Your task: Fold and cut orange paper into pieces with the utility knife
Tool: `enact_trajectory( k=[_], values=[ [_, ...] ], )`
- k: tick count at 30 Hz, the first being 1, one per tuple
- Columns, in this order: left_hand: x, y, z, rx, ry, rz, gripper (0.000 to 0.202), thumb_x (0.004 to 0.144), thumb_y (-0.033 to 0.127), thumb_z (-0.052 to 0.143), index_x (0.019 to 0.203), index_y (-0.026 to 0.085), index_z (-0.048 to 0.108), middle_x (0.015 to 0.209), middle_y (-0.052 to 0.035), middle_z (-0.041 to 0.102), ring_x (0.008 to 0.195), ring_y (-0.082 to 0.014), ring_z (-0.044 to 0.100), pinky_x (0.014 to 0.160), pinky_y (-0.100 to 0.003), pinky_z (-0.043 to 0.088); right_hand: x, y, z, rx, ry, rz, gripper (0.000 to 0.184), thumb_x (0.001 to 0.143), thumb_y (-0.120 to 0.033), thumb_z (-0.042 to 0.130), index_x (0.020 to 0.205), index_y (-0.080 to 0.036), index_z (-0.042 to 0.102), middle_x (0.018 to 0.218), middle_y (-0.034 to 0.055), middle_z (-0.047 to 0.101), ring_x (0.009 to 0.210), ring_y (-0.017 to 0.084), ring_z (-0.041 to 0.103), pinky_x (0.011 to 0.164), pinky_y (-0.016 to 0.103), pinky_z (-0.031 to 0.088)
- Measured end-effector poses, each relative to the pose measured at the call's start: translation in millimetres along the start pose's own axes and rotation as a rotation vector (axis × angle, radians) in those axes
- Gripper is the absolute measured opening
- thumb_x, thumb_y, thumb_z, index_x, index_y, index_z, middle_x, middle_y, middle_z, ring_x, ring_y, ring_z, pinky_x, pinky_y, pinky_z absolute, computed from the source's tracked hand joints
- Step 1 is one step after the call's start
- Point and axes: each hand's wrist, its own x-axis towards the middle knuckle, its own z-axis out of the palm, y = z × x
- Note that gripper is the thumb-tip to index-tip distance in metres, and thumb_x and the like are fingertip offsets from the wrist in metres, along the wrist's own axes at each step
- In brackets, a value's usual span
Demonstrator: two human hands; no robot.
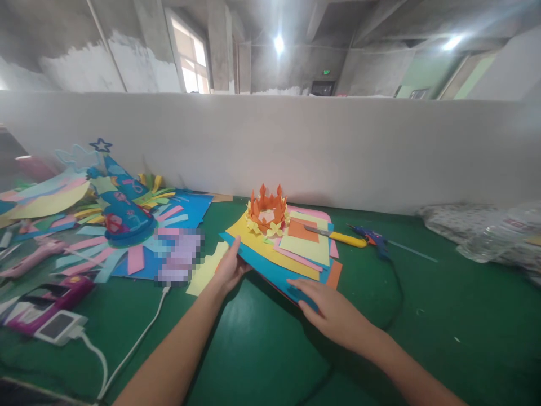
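Observation:
A stack of coloured sheets, with a blue sheet (264,269) and a yellow sheet (253,242) in it, tilts up off the table at its near side. My left hand (230,269) is closed on its left corner, thumb on top. At the near right edge, my right hand (333,310) has its fingers over the blue sheet and its thumb by the rim. An orange paper crown (269,213) with yellow paper flowers rests on the pile. Beside it, a utility knife (349,239) with a yellow handle lies across smaller cut papers (298,248).
A blue glue gun (374,239) with a clear stick lies right of the knife. Farther right is a plastic bottle (486,242). Blue party hats (127,217), paper strips, a pink glue gun (36,256) and white cables (150,321) crowd the left. A white partition (338,152) stands behind.

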Motion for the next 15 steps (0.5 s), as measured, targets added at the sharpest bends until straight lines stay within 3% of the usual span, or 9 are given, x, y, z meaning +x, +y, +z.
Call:
enact_trajectory(
  k=[5, 10, 15],
  values=[
    [-0.6, -0.7, -0.6, 0.035, -0.018, 0.035, 0.048, 0.086, 0.044, 0.058, 0.126, 0.021, 0.049, 0.119, -0.0119, 0.063, 0.097, -0.0219, 0.066, 0.081, -0.039, 0.057, 4.6, -5.4, 2.0, -0.116, -0.031, 0.058, 0.044, 0.091, -0.016, 0.032, 0.128, -0.018, 0.054, 0.116, 0.0102, 0.066, 0.104, 0.026, 0.062, 0.085, 0.038, 0.05],
    [-3.7, -3.1, -1.8, 0.115, -0.068, 0.049, 0.049, 0.084, 0.038, 0.062, 0.128, 0.022, 0.048, 0.12, -0.0114, 0.063, 0.095, -0.0233, 0.067, 0.079, -0.038, 0.058, 11.1, -14.1, 2.1, -0.178, -0.033, 0.074, 0.05, 0.088, -0.01, 0.037, 0.136, -0.02, 0.044, 0.105, 0.0102, 0.068, 0.091, 0.025, 0.065, 0.073, 0.035, 0.052],
    [-4.9, -6.3, -0.8, 0.147, -0.075, 0.057, 0.058, 0.079, 0.034, 0.069, 0.131, 0.029, 0.043, 0.127, -0.0095, 0.059, 0.098, -0.0253, 0.066, 0.076, -0.037, 0.059, 16.1, -20.2, 13.5, -0.313, 0.007, 0.006, 0.061, 0.081, -0.006, 0.045, 0.14, -0.019, 0.036, 0.113, 0.0117, 0.063, 0.096, 0.026, 0.062, 0.075, 0.036, 0.052]
  ],
)
